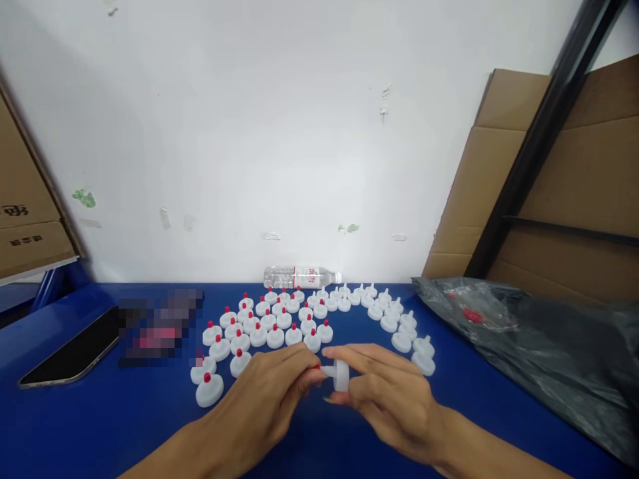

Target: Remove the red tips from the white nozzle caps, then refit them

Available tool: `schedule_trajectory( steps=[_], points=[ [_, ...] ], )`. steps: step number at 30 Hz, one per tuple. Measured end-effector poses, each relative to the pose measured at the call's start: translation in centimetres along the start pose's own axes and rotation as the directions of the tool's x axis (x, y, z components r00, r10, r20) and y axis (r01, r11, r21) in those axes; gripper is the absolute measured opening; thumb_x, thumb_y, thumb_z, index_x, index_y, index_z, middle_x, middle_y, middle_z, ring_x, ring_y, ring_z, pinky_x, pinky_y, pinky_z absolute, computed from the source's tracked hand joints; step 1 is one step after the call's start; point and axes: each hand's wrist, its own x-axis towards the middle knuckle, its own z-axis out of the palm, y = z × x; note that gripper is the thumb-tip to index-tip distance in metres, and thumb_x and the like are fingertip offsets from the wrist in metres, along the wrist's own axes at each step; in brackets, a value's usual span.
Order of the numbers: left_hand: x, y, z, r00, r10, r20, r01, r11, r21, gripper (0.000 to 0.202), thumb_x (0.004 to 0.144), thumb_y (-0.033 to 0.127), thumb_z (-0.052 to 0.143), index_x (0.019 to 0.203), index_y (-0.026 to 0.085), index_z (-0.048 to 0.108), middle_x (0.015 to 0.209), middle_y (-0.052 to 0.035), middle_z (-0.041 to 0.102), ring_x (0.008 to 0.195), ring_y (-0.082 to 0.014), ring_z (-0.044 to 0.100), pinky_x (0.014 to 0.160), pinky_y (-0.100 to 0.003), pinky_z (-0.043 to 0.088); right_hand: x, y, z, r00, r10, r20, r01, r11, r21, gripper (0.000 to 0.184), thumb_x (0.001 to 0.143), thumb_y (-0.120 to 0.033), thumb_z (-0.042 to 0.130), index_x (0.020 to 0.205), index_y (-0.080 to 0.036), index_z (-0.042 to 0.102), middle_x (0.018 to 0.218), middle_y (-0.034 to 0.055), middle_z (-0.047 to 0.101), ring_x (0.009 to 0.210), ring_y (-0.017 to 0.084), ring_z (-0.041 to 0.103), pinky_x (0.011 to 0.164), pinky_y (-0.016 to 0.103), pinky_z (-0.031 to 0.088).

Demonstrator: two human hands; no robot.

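Note:
My right hand (387, 392) pinches a white bottle cap (341, 374) held on its side above the blue table (100, 426). My left hand (272, 392) meets it from the left, fingertips closed on a small red tip (317, 367) at the cap's nozzle. Behind my hands, several white caps with red tips (259, 326) stand in rows. To their right, several white caps without red tips (394, 316) stand in a curved line.
A clear plastic water bottle (302, 277) lies against the white wall. A dark phone (70, 356) lies at the left. A black plastic bag (539, 346) spreads at the right. Cardboard boxes (574, 179) and a black frame stand at the right, another box (24, 219) at the left.

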Motion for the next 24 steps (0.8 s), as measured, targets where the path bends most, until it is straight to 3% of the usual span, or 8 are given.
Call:
schedule_trajectory(
  steps=[4, 7, 11, 15, 17, 20, 24],
  points=[
    [0.0, 0.5, -0.2, 0.996, -0.039, 0.078, 0.044, 0.997, -0.059, 0.032, 0.108, 0.026, 0.033, 0.087, 0.020, 0.056, 0.075, 0.0024, 0.056, 0.064, -0.0123, 0.048, 0.062, -0.026, 0.036, 0.0, -0.3, -0.2, 0.999, -0.014, 0.030, 0.015, 0.998, -0.056, 0.010, 0.092, -0.009, 0.064, 0.090, -0.018, 0.060, 0.120, 0.0139, 0.073, 0.101, 0.022, 0.073, 0.081, 0.032, 0.062],
    [0.3, 0.3, -0.3, 0.997, -0.043, 0.059, 0.044, 0.999, -0.024, 0.033, 0.108, 0.028, 0.034, 0.084, 0.020, 0.054, 0.074, 0.0023, 0.056, 0.065, -0.0124, 0.050, 0.062, -0.026, 0.036, 0.3, 0.0, -0.3, 0.999, -0.014, 0.052, 0.019, 0.996, -0.083, 0.009, 0.094, -0.010, 0.061, 0.095, -0.019, 0.061, 0.119, 0.0126, 0.074, 0.104, 0.021, 0.072, 0.086, 0.032, 0.061],
    [0.8, -0.3, -0.4, 1.000, -0.015, -0.010, 0.016, 0.991, 0.132, 0.030, 0.107, 0.030, 0.039, 0.083, 0.020, 0.054, 0.075, 0.0023, 0.059, 0.063, -0.0128, 0.052, 0.059, -0.027, 0.034, 0.7, 0.6, -0.2, 0.986, 0.008, 0.165, 0.022, 0.984, -0.179, 0.022, 0.095, -0.005, 0.054, 0.111, -0.018, 0.062, 0.122, 0.0125, 0.071, 0.110, 0.021, 0.069, 0.093, 0.035, 0.058],
    [0.8, -0.3, -0.7, 0.998, -0.044, 0.047, 0.030, 0.963, 0.266, 0.020, 0.103, 0.024, 0.044, 0.091, 0.021, 0.059, 0.082, 0.0009, 0.065, 0.065, -0.0145, 0.058, 0.058, -0.027, 0.036, 1.1, 0.9, -0.3, 0.953, 0.058, 0.298, 0.023, 0.965, -0.262, 0.013, 0.099, -0.017, 0.054, 0.109, -0.019, 0.063, 0.116, 0.0111, 0.072, 0.093, 0.021, 0.071, 0.076, 0.034, 0.059],
    [0.5, -0.2, -0.8, 0.997, -0.052, 0.052, 0.031, 0.938, 0.344, 0.014, 0.100, 0.023, 0.048, 0.106, 0.022, 0.061, 0.092, -0.0012, 0.067, 0.075, -0.0181, 0.064, 0.062, -0.029, 0.040, 1.2, 1.1, -0.5, 0.947, 0.070, 0.312, 0.020, 0.961, -0.274, 0.012, 0.101, -0.021, 0.053, 0.105, -0.019, 0.064, 0.114, 0.0101, 0.072, 0.087, 0.020, 0.071, 0.072, 0.033, 0.057],
    [0.1, -0.2, -0.8, 0.996, -0.058, 0.069, 0.021, 0.895, 0.445, 0.023, 0.097, 0.023, 0.053, 0.120, 0.024, 0.057, 0.106, -0.0049, 0.066, 0.090, -0.0231, 0.065, 0.069, -0.033, 0.044, 1.1, 1.8, -0.7, 0.939, 0.160, 0.305, -0.060, 0.948, -0.313, 0.014, 0.103, -0.025, 0.051, 0.104, -0.021, 0.064, 0.114, 0.0082, 0.072, 0.086, 0.020, 0.071, 0.074, 0.035, 0.057],
    [0.1, -0.1, -0.9, 0.982, -0.124, 0.145, 0.039, 0.875, 0.483, 0.012, 0.096, 0.024, 0.055, 0.107, 0.024, 0.061, 0.105, -0.0052, 0.062, 0.091, -0.0247, 0.063, 0.069, -0.034, 0.044, 0.5, 3.4, -1.0, 0.889, 0.359, 0.285, -0.249, 0.900, -0.358, 0.019, 0.104, -0.031, 0.050, 0.112, -0.022, 0.064, 0.117, 0.0083, 0.069, 0.095, 0.022, 0.071, 0.083, 0.039, 0.059]
  ],
)
